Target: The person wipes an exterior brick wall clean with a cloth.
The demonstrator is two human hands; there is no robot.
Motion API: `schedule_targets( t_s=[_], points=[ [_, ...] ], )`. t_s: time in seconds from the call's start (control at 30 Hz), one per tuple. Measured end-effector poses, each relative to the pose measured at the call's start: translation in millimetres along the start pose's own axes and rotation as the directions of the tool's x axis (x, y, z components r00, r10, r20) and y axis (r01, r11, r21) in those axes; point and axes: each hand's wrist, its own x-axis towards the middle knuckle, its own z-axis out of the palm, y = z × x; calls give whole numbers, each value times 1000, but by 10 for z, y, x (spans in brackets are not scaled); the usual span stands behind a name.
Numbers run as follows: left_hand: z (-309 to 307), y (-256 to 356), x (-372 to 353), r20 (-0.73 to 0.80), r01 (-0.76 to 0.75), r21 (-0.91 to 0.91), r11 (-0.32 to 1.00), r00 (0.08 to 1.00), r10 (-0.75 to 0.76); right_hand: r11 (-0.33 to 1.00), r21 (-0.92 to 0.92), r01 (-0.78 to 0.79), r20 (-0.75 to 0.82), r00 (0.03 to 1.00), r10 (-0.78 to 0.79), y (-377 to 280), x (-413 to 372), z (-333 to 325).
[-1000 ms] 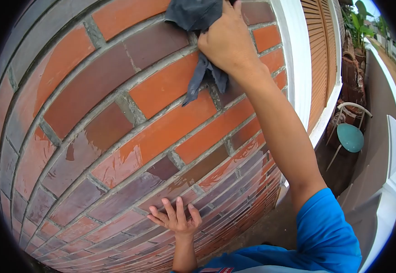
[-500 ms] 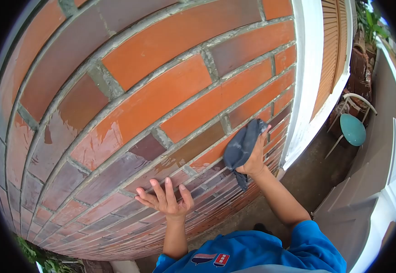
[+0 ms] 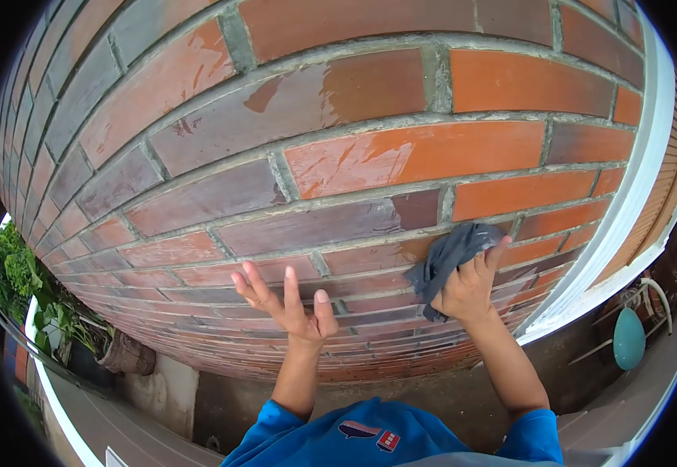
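Observation:
A dark grey cloth (image 3: 451, 257) is bunched under my right hand (image 3: 467, 289), which presses it on the brick wall (image 3: 401, 159). My left hand (image 3: 292, 307) is raised in front of the lower bricks, its fingers spread and nothing in it. Some bricks above and left of the cloth look bright orange and glossy, others dull and greyish with streaky wet-looking edges. Grey mortar lines run between them.
A white frame (image 3: 603, 257) with a louvred shutter (image 3: 675, 194) borders the wall on the right. Below it stands a chair with a green seat (image 3: 629, 339). Potted plants (image 3: 74, 327) are at the lower left, above a pale low wall.
The view has turned toward the left, bringing the plants further into sight. My right hand and the cloth sit a little lower and further right in the view.

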Motion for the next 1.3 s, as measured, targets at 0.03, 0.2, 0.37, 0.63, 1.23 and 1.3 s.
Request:
schedule_targets(
  t_s=[0.03,0.2,0.37,0.63,1.23,1.3],
  points=[
    [-64,-169,52,18,68,71,995,997,-69,996,37,-79,-26,996,80,49,34,-62],
    [55,-244,126,22,116,219,969,992,-123,989,59,-132,-172,975,140,63,1293,-309],
    [-13,-234,141,43,128,229,965,989,-141,940,155,304,1,951,-308,-795,1458,55],
    [-118,-455,98,73,80,306,949,992,-107,988,3,-152,-292,945,147,174,1594,-430],
    [-245,-649,-29,67,141,327,934,983,-172,977,-118,177,-432,877,-211,-853,3317,-176],
    [-240,-677,-45,57,111,334,936,989,-138,989,-141,45,-469,876,-107,-244,3133,-442]
  ],
)
